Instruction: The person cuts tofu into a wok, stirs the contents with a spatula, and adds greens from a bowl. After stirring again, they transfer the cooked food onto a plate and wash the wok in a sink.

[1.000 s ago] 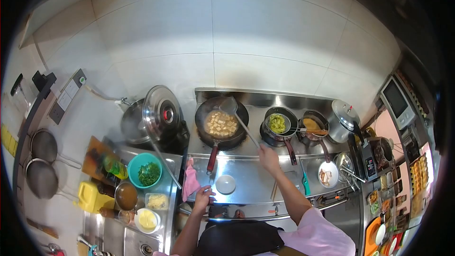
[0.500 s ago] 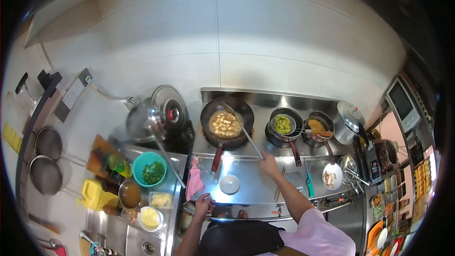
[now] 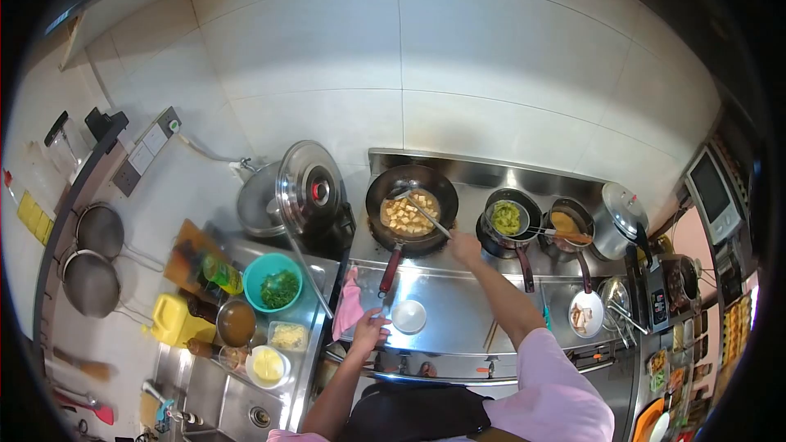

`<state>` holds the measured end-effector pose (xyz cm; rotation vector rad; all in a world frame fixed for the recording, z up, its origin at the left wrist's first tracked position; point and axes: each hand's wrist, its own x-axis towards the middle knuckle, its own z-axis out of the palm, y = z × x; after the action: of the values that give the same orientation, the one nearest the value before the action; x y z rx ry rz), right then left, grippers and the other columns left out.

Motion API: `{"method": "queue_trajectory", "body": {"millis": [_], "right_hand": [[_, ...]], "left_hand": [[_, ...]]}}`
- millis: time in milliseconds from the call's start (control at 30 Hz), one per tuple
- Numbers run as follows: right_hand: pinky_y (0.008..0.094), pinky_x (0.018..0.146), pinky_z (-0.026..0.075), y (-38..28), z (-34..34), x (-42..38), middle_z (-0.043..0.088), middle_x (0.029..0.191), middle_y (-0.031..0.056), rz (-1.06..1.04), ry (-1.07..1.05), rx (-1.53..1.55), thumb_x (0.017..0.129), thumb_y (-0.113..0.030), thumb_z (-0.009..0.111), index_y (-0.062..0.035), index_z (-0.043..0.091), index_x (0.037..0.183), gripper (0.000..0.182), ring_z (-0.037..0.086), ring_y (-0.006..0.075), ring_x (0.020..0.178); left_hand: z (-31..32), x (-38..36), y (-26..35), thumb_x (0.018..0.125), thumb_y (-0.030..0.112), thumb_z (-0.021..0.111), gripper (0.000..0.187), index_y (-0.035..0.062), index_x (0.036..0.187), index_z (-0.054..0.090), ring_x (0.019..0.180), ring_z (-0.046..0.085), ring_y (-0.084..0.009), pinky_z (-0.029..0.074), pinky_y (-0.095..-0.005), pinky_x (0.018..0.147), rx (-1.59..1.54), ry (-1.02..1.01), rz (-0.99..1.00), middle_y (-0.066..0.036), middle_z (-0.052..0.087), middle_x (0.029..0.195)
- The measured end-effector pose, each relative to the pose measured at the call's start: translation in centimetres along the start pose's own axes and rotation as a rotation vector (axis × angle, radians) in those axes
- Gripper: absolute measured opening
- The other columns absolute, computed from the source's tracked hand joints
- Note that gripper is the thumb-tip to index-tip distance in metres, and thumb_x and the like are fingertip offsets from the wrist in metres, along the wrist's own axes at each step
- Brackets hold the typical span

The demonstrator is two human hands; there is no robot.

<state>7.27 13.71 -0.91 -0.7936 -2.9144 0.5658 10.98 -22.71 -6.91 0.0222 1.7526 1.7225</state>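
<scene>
My right hand [image 3: 465, 249] is closed around the metal handle of a wok spatula [image 3: 432, 221]. The spatula's head rests in the wok [image 3: 451, 196] among cubes of tofu [image 3: 407, 216] in brown sauce. Below the wok's red-brown handle [image 3: 391, 268], my left hand [image 3: 370, 334] hovers over the counter edge with its fingers apart, holding nothing. It is between a pink cloth [image 3: 349, 304] and a small white bowl [image 3: 408, 317], close to the bowl's left side.
Two saucepans stand to the right, one with a strainer of green vegetables [image 3: 506, 218]. Beyond is a pressure cooker [image 3: 620, 211]. A white plate [image 3: 586, 314] holds food pieces. At left are a turquoise bowl of greens [image 3: 279, 290], a large lid [image 3: 311, 188] and a sink [image 3: 237, 411].
The view has shifted, moving the scene rightward. My left hand has risen toward the bowl and wok handle, its curled fingers opening. My right hand has pushed the spatula nearer the wok.
</scene>
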Motion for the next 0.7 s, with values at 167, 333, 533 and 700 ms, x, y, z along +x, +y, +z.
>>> {"method": "queue_trajectory", "body": {"millis": [167,333,533,700], "right_hand": [[0.0492,0.081,0.054,3.2,-1.0,0.0,0.071,0.098,0.0187,-0.013,-0.092,-0.096,0.091,-0.028,0.059,-0.0137,0.067,0.113,0.027,0.069,0.0376,0.094],[0.0488,0.076,0.053,5.2,-2.4,-3.4,0.071,0.09,0.0193,0.079,-0.135,0.462,0.09,-0.023,0.059,-0.0071,0.068,0.115,0.031,0.069,0.0392,0.09],[0.0464,0.071,0.054,8.0,1.9,-10.8,0.071,0.086,0.0214,-0.042,0.101,0.412,0.094,-0.027,0.059,-0.0045,0.068,0.116,0.033,0.068,0.0409,0.08],[0.0496,0.075,0.054,6.7,8.1,-17.9,0.07,0.094,0.0216,0.071,0.204,0.288,0.094,-0.025,0.059,-0.0102,0.063,0.125,0.035,0.068,0.0425,0.084]], "left_hand": [[-0.5,-1.4,-1.5,0.1,0.02,0.056,0.041,0.0024,0.137,0.048,0.073,0.068,-0.0162,0.055,-0.0267,0.062,0.005,0.028,-0.057,-0.013,0.071,0.103],[-2.6,-4.5,-5.0,0.1,0.017,0.055,0.039,-0.0002,0.135,0.048,0.069,0.066,-0.0155,0.053,-0.0263,0.059,-0.039,0.062,-0.183,-0.013,0.07,0.1],[-4.9,-6.6,-8.8,0.099,0.019,0.056,0.042,-0.0019,0.134,0.047,0.066,0.065,-0.0145,0.053,-0.0267,0.056,-0.022,0.105,-0.271,-0.013,0.069,0.098],[-4.5,-7.3,-9.8,0.098,0.02,0.057,0.043,-0.0025,0.134,0.047,0.066,0.065,-0.014,0.053,-0.0267,0.055,0.015,0.108,-0.294,-0.012,0.069,0.097]]}}
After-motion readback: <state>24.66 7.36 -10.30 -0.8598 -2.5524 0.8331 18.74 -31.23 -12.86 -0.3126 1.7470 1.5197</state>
